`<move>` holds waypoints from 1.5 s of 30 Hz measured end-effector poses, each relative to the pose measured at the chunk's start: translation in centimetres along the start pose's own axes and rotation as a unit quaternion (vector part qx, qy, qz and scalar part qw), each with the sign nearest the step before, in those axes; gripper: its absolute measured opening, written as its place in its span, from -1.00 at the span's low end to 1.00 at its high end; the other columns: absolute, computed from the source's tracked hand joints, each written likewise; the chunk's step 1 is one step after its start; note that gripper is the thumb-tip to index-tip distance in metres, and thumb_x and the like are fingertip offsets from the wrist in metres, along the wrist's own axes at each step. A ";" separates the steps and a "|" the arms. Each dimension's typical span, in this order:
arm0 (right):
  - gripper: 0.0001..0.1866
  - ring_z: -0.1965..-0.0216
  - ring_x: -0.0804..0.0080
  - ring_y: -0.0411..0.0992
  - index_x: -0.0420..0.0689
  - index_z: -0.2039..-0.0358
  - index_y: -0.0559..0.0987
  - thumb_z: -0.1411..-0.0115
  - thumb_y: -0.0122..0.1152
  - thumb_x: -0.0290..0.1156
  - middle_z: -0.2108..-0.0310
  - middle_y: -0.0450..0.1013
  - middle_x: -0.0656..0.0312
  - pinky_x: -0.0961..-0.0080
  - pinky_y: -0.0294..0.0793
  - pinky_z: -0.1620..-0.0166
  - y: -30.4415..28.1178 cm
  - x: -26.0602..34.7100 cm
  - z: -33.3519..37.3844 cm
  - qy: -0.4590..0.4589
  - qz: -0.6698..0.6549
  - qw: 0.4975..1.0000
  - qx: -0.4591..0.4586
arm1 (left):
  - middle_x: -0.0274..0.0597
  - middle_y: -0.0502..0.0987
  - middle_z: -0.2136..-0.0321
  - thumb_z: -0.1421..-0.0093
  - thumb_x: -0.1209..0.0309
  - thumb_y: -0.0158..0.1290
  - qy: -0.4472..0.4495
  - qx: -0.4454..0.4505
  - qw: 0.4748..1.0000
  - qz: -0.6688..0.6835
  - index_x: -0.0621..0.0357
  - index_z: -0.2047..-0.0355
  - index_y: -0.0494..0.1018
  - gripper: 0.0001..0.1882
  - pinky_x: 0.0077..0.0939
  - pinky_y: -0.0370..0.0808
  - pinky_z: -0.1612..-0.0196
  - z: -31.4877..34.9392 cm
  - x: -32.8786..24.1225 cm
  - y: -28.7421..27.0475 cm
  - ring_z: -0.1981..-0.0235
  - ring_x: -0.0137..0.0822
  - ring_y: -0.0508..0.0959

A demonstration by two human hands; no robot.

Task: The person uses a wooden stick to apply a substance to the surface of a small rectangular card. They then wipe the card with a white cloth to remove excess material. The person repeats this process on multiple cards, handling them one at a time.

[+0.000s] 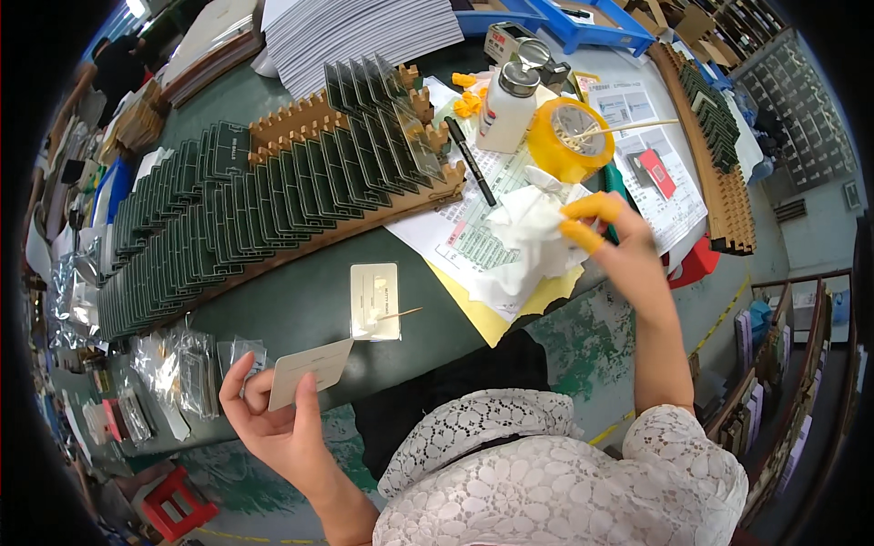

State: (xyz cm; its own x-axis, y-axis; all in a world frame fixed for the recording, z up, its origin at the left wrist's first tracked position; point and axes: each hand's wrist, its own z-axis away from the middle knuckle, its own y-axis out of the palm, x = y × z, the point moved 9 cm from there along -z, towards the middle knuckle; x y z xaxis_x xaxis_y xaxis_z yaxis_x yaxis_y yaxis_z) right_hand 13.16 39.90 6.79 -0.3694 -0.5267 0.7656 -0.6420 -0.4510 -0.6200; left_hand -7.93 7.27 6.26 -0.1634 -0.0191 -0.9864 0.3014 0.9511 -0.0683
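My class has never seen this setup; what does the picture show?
No machine: these are a person's own two hands. The picture comes from a wide fisheye camera on the person's head, looking down, so straight edges bend. The left hand holds a cream card. The right hand, two fingers covered in yellow, is at crumpled white tissue; its grip is unclear. On the dark green table are another cream card, a black marker, a yellow tape roll and a notched rack of green panels.
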 end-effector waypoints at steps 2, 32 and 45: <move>-0.81 0.27 0.46 0.37 -0.23 0.21 0.63 -0.14 0.33 -0.51 0.23 0.55 0.29 0.57 0.32 0.16 -1.3 -0.8 -0.2 0.046 -0.181 0.982 0.008 | -0.35 0.44 0.30 -0.12 0.74 0.14 0.009 0.003 1.000 0.005 0.22 -0.15 0.28 -0.42 -0.51 0.41 -0.04 0.1 0.2 -0.2 0.13 -0.42 0.52; -0.81 0.02 0.16 0.35 -0.11 0.31 0.58 -0.03 0.37 -0.46 0.09 0.46 0.19 0.31 0.31 -0.06 3.7 8.3 -2.8 -0.288 0.222 0.917 0.164 | -0.30 0.49 0.30 -0.11 0.76 0.12 -0.036 -0.041 0.998 -0.007 0.24 -0.13 0.27 -0.43 -0.54 0.42 -0.02 1.6 1.5 -3.6 0.16 -0.46 0.52; -0.81 0.16 0.59 0.45 -0.21 0.17 0.55 -0.21 0.26 -0.50 0.21 0.53 0.30 0.58 0.42 0.03 1.1 -4.7 0.3 0.206 -0.286 0.914 0.200 | -0.30 0.49 0.24 -0.14 0.76 0.09 -0.022 0.005 0.999 0.035 0.24 -0.16 0.27 -0.43 -0.53 0.42 -0.05 0.8 1.5 -1.1 0.12 -0.44 0.52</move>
State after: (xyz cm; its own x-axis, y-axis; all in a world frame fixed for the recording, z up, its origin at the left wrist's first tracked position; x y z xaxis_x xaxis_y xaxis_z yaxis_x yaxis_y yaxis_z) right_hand 14.44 41.68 2.44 -0.3252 0.1567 0.9326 -0.5420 -0.8390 -0.0481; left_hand -7.78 5.95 4.74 -0.0991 0.0342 -0.9945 0.3198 0.9475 0.0007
